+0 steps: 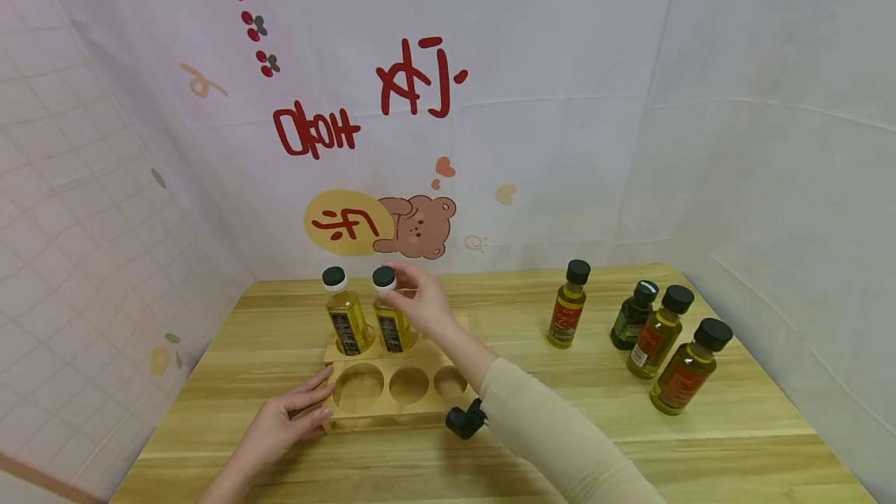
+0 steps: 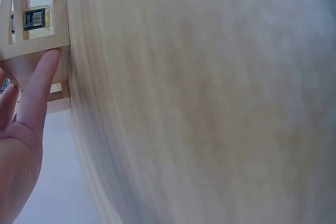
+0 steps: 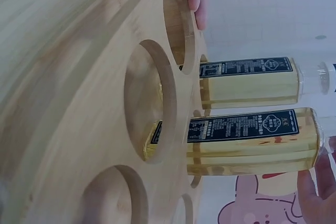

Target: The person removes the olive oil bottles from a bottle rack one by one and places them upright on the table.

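A two-tier wooden bottle rack (image 1: 392, 415) with round holes stands on the table. My right hand (image 1: 423, 303) pinches the neck of a clear oil bottle (image 1: 393, 327) just under its dark green cap; the bottle stands in a back-tier hole. In the right wrist view, this bottle (image 3: 241, 150) passes through the hole, its lower end visible through a front hole. To its left, a matching oil bottle (image 1: 345, 321) occupies another back hole. My left hand (image 1: 283, 417) rests extended fingers against the rack's left side, and one finger (image 2: 39, 90) presses the side panel.
On the right of the wooden table (image 1: 511, 449) stand several dark-capped bottles: one red-labelled bottle (image 1: 566, 309) apart, then a small dark green bottle (image 1: 632, 320) and two more red-labelled ones (image 1: 654, 342). A printed cloth (image 1: 546, 138) hangs behind the table.
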{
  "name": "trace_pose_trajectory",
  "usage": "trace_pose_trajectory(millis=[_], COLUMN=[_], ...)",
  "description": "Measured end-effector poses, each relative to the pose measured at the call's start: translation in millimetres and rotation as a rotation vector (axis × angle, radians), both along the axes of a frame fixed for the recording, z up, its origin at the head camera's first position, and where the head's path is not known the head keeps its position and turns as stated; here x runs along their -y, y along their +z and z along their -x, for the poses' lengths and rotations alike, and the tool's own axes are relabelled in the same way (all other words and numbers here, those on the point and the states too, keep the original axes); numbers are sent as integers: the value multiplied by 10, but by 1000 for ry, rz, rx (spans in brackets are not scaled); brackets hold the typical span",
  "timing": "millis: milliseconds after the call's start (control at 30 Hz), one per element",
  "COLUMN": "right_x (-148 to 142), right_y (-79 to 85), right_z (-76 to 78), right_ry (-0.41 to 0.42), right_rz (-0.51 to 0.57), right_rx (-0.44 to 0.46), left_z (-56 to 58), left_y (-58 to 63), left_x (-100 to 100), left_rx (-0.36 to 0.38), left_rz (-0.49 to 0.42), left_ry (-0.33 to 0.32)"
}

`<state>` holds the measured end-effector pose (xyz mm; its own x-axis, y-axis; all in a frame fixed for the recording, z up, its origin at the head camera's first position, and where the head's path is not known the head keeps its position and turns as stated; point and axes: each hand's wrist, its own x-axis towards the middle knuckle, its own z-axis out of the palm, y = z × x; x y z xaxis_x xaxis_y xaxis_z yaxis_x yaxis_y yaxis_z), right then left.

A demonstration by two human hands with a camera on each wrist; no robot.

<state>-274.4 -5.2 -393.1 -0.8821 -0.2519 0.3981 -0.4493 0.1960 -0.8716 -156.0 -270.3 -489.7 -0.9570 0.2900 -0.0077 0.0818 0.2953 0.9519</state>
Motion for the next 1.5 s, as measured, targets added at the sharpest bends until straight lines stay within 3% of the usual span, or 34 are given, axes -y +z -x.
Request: trace_pose_trajectory(millis=[167, 567, 933, 1233, 1500], right_x=[-30, -355, -908, -1434, -1799], right_y=[90, 317, 333, 304, 204], right_z=[-45, -141, -282, -485, -570], right_ry=[13, 58, 59, -19, -39], right_rz=[34, 119, 104, 29, 50], right_rx=[-3, -105, -80, -14, -78], left_z=[5, 6, 3, 4, -3], left_y=[8, 0, -6, 4, 18], left_x=[2, 5, -3, -1, -3], left_rx=[-1, 7, 1, 11, 29], left_rz=[-5, -5, 1, -7, -8], left_ry=[1, 2, 12, 9, 9])
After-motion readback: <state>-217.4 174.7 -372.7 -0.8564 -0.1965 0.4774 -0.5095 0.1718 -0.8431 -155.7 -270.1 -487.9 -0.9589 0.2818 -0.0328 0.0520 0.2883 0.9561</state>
